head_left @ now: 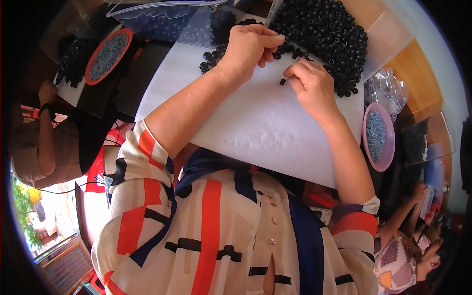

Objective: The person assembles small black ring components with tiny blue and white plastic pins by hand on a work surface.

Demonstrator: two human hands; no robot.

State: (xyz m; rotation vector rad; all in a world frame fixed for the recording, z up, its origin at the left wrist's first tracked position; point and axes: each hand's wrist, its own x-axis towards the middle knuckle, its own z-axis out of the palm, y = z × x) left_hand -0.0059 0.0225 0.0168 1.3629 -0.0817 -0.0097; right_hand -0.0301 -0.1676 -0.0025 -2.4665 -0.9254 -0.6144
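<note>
A heap of small black ring-shaped parts (319,37) spills from a clear plastic bin onto a white foam board (246,118). My left hand (250,49) is over the far side of the board, beside the heap's left edge. Its thumb and fingers are pinched together; whatever lies between them is hidden. Closer to me and further right, my right hand (314,91) has its fingers curled in and its tips drawn together. I cannot make out what they hold. A single short black part (282,81) sits just left of those fingertips. More loose black parts (210,60) lie left of my left wrist.
A clear tub of black parts (172,22) stands at the far left. An orange bowl (129,39) and a pink bowl (392,142) hold small grey-blue pieces. Crumpled clear plastic (393,88) lies right of the board. Other people sit at left (46,142) and right (398,260).
</note>
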